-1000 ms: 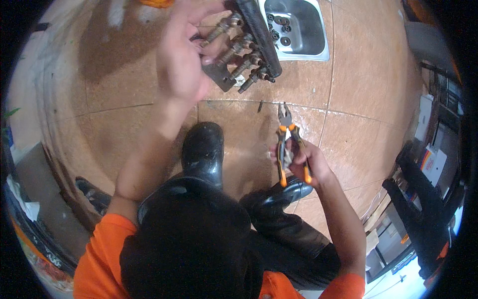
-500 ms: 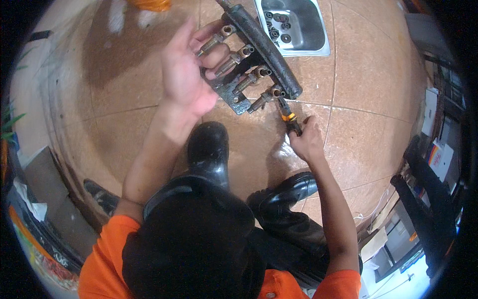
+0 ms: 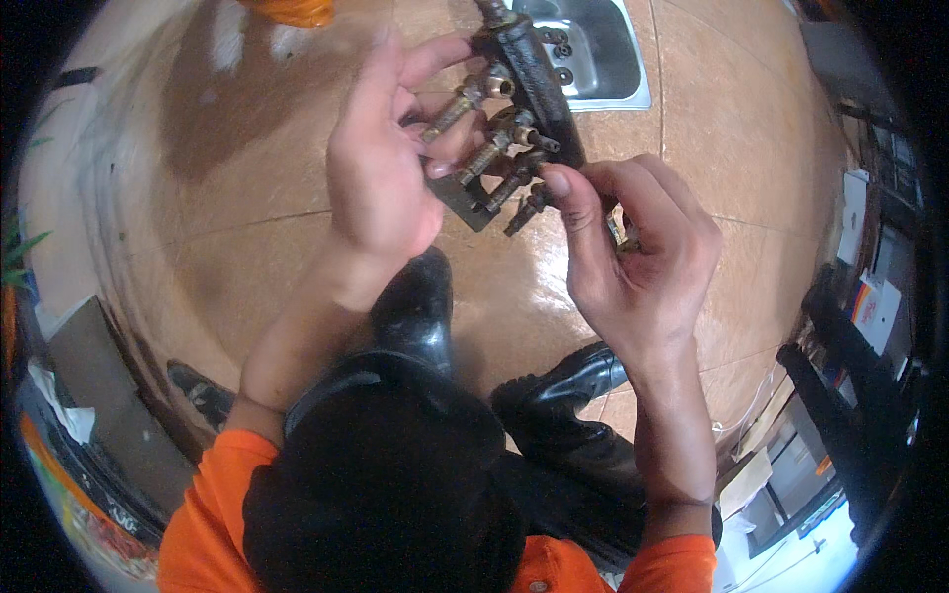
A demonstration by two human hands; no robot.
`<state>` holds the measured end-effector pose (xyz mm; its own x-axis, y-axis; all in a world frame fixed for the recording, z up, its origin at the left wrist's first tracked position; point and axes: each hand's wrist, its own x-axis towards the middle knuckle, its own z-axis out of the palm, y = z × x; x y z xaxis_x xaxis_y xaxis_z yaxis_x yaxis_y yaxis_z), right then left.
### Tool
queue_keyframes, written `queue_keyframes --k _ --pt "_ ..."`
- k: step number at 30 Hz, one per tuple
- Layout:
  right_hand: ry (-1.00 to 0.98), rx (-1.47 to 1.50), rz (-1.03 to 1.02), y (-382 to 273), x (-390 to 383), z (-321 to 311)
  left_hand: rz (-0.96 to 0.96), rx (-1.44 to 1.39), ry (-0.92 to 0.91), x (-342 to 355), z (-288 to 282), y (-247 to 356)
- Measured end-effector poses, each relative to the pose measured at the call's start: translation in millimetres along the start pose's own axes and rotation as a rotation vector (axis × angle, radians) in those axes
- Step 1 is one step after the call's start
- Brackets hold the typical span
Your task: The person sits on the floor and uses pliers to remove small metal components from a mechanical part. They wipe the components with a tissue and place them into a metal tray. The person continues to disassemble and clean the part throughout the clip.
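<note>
A dark pipe manifold with several brass valves along it and a flat bracket is held up above the floor. My left hand is closed on it, fingers curled behind the valves and bracket. My right hand has come up to the near end, its thumb and forefinger closed at the last valve. Between its curled fingers shows a small yellowish part of the pliers; the rest of them is hidden in the palm.
A steel basin stands on the tiled floor beyond the manifold, with several small dark round parts inside. My black boots are below my hands. An orange thing lies at the far left, boxes at the right.
My right hand has moved up and closer, from gripping the pliers at the end valve to touching that valve with thumb and finger. The manifold has tilted and turned slightly in my left hand.
</note>
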<state>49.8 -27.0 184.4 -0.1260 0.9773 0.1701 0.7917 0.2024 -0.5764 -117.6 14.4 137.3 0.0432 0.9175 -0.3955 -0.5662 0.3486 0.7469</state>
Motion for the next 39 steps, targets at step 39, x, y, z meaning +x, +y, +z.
queue_keyframes --k 39 --pt "0.045 -0.01 0.007 3 -6 13 0.176 0.256 -0.085 -8 5 -2"
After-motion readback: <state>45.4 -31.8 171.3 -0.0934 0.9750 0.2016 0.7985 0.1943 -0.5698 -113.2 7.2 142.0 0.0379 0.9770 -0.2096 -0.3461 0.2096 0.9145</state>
